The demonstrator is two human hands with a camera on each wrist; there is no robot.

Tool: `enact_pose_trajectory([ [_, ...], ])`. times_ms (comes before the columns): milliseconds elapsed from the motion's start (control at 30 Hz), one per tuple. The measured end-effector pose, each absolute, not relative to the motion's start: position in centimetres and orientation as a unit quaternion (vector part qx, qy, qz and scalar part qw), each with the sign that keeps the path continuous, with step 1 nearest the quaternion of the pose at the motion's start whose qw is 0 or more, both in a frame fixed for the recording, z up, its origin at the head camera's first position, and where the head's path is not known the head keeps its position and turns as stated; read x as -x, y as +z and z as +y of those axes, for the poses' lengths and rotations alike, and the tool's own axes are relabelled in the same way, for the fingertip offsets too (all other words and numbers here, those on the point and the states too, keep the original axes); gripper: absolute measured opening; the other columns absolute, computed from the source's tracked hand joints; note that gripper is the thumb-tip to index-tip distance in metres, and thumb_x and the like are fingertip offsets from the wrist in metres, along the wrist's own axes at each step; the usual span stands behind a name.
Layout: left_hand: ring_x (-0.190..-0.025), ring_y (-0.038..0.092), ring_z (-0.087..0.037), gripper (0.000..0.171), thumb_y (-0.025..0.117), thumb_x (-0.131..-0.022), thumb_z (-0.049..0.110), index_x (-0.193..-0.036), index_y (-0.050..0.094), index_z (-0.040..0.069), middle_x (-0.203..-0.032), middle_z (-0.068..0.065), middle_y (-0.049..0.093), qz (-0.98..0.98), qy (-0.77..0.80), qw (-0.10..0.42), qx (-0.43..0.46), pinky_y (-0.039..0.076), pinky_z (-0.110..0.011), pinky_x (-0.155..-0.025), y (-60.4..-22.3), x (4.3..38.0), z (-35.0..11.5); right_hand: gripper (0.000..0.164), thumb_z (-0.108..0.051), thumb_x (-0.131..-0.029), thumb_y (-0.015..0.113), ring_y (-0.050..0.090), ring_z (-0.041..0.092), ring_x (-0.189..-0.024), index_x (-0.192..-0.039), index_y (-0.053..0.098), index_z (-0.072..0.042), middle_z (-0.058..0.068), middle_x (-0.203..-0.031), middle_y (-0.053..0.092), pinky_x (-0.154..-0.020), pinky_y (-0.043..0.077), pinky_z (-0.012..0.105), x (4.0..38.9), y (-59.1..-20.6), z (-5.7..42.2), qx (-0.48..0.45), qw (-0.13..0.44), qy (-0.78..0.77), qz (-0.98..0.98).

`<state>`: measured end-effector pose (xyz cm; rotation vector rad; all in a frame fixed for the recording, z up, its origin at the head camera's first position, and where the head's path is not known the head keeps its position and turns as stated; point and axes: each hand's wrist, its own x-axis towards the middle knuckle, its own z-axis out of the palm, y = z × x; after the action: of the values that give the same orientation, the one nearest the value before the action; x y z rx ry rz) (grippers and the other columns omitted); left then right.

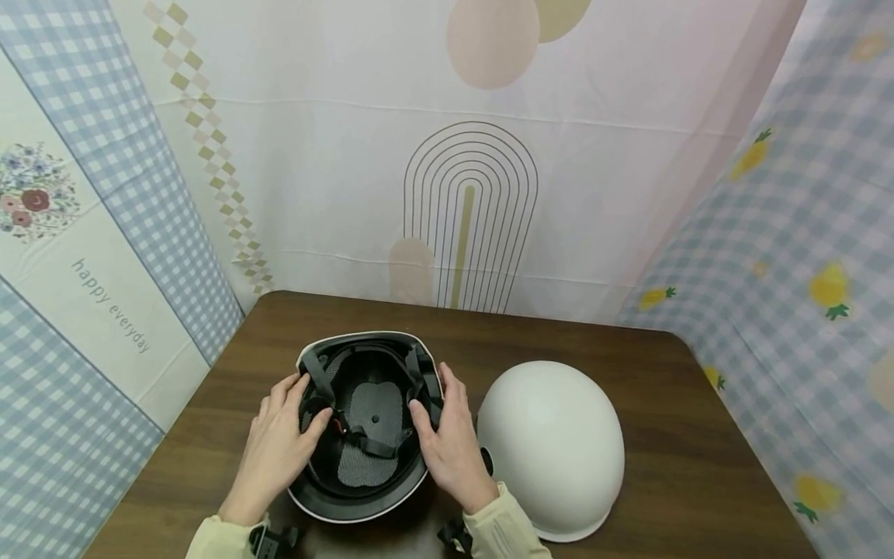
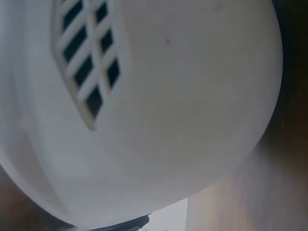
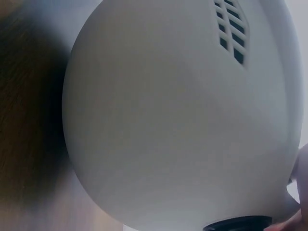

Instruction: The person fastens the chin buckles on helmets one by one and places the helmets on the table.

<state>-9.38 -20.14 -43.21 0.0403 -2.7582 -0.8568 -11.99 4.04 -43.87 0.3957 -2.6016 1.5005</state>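
Note:
A white helmet (image 1: 359,508) with a black lining lies upside down at the front of the table. Its open side faces up, showing black straps (image 1: 377,448) and a grey mesh pad (image 1: 373,470). My left hand (image 1: 279,446) grips the left rim, thumb over the inside edge. On the opposite rim my right hand (image 1: 457,446) holds on likewise, its thumb inside. Both wrist views are filled by the outer shell (image 2: 192,110), smooth and white with a slatted vent (image 2: 86,62). The right wrist view also catches part of the right hand at its lower right edge.
A second white helmet (image 1: 552,450) sits dome up, right beside my right hand. Under both is a dark brown wooden table (image 1: 670,435). A patterned white cloth (image 1: 335,194) hangs behind it, with checked cloths (image 1: 754,256) on the sides.

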Motion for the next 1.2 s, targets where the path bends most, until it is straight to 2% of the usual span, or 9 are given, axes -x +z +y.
enact_pose_trajectory([
  [267, -0.127, 0.036, -0.046, 0.066, 0.064, -0.095, 0.03, -0.145, 0.038, -0.005, -0.146, -0.025, 0.035, -0.946, -0.305, 0.109, -0.004, 0.032, -0.065, -0.091, -43.7, 9.7, -20.2, 0.069, -0.052, -0.099, 0.045, 0.027, 0.022, -0.141, -0.155, 0.019, -0.022, 0.002, -0.154, 0.026, -0.107, 0.031, 0.053, 12.0, -43.6, 4.2, -0.129, 0.069, 0.508, -0.849],
  [400, -0.128, 0.036, -0.046, 0.07, 0.066, -0.093, 0.032, -0.145, 0.037, -0.006, -0.146, -0.026, 0.036, -0.949, -0.299, 0.104, 0.003, 0.03, -0.066, -0.092, -44.0, 9.6, -20.3, 0.068, -0.049, -0.1, 0.048, 0.026, 0.022, -0.142, -0.155, 0.02, -0.021, 0.001, -0.156, 0.024, -0.108, 0.03, 0.054, 12.0, -43.6, 4.2, -0.14, 0.075, 0.513, -0.843],
  [633, -0.132, 0.029, -0.049, 0.086, 0.071, -0.087, 0.041, -0.147, 0.032, -0.006, -0.148, -0.03, 0.031, -0.959, -0.269, 0.088, 0.021, 0.026, -0.069, -0.096, -44.6, 9.7, -20.3, 0.069, -0.045, -0.101, 0.048, 0.018, 0.017, -0.145, -0.156, 0.014, -0.023, -0.004, -0.16, 0.014, -0.111, 0.025, 0.052, 12.0, -43.6, 4.2, -0.162, 0.07, 0.521, -0.835],
  [833, -0.136, 0.024, -0.049, 0.093, 0.075, -0.084, 0.04, -0.148, 0.028, -0.007, -0.15, -0.032, 0.027, -0.962, -0.264, 0.068, 0.03, 0.022, -0.068, -0.1, -45.0, 9.6, -20.2, 0.066, -0.04, -0.101, 0.05, 0.019, 0.017, -0.145, -0.156, 0.016, -0.026, -0.006, -0.16, 0.015, -0.111, 0.024, 0.053, 12.1, -43.5, 4.2, -0.168, 0.075, 0.531, -0.827],
  [1033, -0.134, 0.031, -0.048, 0.103, 0.073, -0.085, 0.041, -0.154, 0.01, -0.003, -0.146, -0.034, 0.033, -0.955, -0.285, 0.08, 0.029, 0.015, -0.062, -0.107, -44.9, 9.8, -20.2, 0.054, -0.04, -0.106, 0.037, 0.019, 0.014, -0.145, -0.155, 0.018, -0.028, -0.008, -0.159, 0.018, -0.112, 0.023, 0.05, 12.2, -43.6, 4.3, -0.187, 0.075, 0.56, -0.803],
  [1200, -0.124, 0.04, -0.054, 0.103, 0.065, -0.09, 0.05, -0.156, 0.0, 0.005, -0.14, -0.034, 0.04, -0.951, -0.301, 0.071, 0.008, 0.026, -0.066, -0.1, -44.7, 9.9, -20.2, 0.05, -0.04, -0.107, 0.028, 0.021, 0.012, -0.144, -0.155, 0.021, -0.028, -0.009, -0.157, 0.021, -0.113, 0.023, 0.046, 12.3, -44.0, 4.5, -0.185, 0.06, 0.593, -0.781],
])
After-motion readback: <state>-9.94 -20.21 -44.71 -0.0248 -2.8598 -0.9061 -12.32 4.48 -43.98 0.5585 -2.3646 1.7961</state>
